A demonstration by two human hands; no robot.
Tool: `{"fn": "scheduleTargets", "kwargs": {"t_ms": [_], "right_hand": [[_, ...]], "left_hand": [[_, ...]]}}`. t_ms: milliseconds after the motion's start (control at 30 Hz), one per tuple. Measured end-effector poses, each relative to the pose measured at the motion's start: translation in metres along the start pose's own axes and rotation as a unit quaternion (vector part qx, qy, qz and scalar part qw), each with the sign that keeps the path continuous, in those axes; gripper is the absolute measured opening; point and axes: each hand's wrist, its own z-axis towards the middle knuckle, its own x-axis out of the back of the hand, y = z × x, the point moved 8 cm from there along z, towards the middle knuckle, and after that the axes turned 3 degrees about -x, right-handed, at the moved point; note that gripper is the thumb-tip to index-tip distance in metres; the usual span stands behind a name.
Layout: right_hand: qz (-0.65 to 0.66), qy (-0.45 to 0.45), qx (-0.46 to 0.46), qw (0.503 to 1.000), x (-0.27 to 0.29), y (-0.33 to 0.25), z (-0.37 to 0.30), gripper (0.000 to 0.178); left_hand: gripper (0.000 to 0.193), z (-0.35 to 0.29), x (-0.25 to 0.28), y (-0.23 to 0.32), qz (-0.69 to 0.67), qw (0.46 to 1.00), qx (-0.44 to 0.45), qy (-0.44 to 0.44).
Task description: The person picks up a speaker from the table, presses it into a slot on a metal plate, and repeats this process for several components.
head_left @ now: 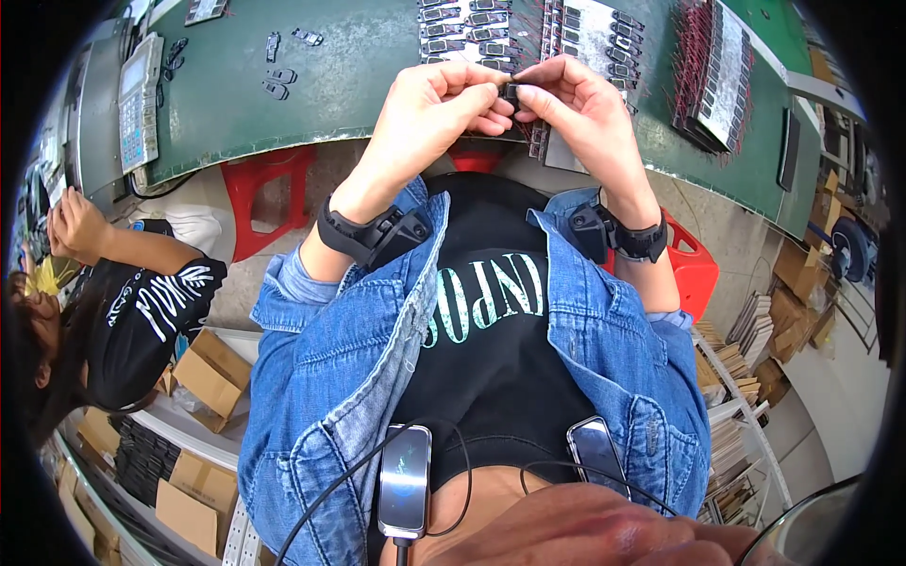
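Currently our left hand [442, 102] and right hand [587, 106] pinch a small black part [511, 93] by the near edge of a green tabletop [222, 99] (rather scuffed); around us, red stools [696, 275] and cardboard boxes [213, 371].

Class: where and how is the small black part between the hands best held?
Probably pinch the small black part by its left and right edges, left hand from the left, right hand from the right, since it looks small and narrow.
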Motion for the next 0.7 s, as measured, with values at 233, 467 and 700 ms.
{"fn": "scheduleTargets", "kwargs": {"t_ms": [233,467,700], "right_hand": [[0.144,-0.035,-0.064,0.987,0.0008,0.0112,-0.0004,0.019],[0.145,-0.043,-0.043,0.988,0.0009,0.0108,0.0004,0.019],[0.156,-0.028,-0.002,0.987,-0.0016,0.0083,-0.0014,0.020]], "left_hand": [[0.021,-0.0019,-0.0042,0.0036,-0.041,0.999,0.002,-0.013],[0.020,0.0001,-0.0030,0.0004,-0.034,0.999,0.010,-0.008],[0.017,0.0003,-0.0032,-0.0018,-0.051,0.999,0.011,-0.004]]}}
